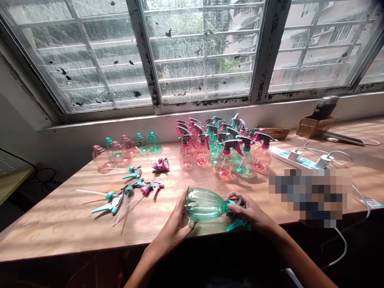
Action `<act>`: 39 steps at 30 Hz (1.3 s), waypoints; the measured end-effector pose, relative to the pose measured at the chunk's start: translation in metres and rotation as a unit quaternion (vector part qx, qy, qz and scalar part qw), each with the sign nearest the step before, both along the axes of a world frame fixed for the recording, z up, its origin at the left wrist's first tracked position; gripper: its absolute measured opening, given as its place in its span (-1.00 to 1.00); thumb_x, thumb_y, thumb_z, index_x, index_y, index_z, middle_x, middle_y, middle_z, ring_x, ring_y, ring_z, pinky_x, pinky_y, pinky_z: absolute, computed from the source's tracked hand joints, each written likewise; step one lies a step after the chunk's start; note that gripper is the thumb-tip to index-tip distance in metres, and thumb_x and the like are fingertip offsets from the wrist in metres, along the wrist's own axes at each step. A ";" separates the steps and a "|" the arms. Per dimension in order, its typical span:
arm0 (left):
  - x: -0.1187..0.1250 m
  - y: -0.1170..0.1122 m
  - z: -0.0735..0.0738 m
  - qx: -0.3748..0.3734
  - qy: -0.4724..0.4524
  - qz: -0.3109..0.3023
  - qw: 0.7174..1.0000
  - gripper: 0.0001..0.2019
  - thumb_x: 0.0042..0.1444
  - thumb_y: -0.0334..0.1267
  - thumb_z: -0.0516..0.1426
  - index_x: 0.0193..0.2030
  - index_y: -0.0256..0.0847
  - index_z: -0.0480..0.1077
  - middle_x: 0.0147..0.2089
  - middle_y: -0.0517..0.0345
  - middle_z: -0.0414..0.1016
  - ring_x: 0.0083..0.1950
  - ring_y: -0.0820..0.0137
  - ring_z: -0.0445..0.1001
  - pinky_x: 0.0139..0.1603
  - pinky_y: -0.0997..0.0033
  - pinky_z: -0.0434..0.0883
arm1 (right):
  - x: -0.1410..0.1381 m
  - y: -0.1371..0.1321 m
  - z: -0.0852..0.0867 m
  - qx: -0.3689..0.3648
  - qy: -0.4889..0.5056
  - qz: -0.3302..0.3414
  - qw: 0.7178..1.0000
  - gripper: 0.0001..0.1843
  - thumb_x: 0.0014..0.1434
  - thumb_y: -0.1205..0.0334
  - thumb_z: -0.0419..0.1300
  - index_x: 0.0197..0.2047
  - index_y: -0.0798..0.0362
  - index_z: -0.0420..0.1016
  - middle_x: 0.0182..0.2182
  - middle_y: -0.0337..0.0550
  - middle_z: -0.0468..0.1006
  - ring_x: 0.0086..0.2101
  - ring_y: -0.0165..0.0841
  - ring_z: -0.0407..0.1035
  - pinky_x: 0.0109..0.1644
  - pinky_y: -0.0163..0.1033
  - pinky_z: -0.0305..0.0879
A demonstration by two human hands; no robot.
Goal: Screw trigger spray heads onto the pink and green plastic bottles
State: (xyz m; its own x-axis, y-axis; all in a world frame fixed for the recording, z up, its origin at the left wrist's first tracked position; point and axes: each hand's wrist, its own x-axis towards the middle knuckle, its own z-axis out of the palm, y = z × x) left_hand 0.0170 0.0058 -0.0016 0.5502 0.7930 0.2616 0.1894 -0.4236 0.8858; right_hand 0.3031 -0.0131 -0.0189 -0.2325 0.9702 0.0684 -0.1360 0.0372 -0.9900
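Note:
A clear green spray bottle [205, 205] lies on its side near the front edge of the wooden table [60, 224]. My left hand [175, 228] cups the bottle's base, fingers wrapped round it. My right hand [249, 210] is closed round the teal and grey trigger head [237, 222] at the bottle's neck. Loose trigger heads with dip tubes [129, 192] lie to the left. Behind them stand several headless bottles [120, 154], pink and green.
A group of several finished pink and green spray bottles [225, 150] stands at the back centre. A white power strip [295, 160] with cables lies at the right, beside a cardboard box [315, 125]. A blurred patch covers part of the right table. Windows run behind.

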 end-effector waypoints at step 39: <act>0.002 -0.006 0.005 0.010 0.068 0.031 0.997 0.05 0.22 -0.18 0.28 0.53 0.12 -0.48 0.60 0.00 -0.27 0.58 -0.04 -0.31 0.52 -0.17 -0.20 | 0.003 0.000 -0.002 -0.010 0.003 0.017 1.000 -0.59 0.13 -0.04 0.41 -0.13 0.03 0.42 -0.42 -0.23 0.61 -0.43 -0.30 0.49 -0.30 -0.24 0.37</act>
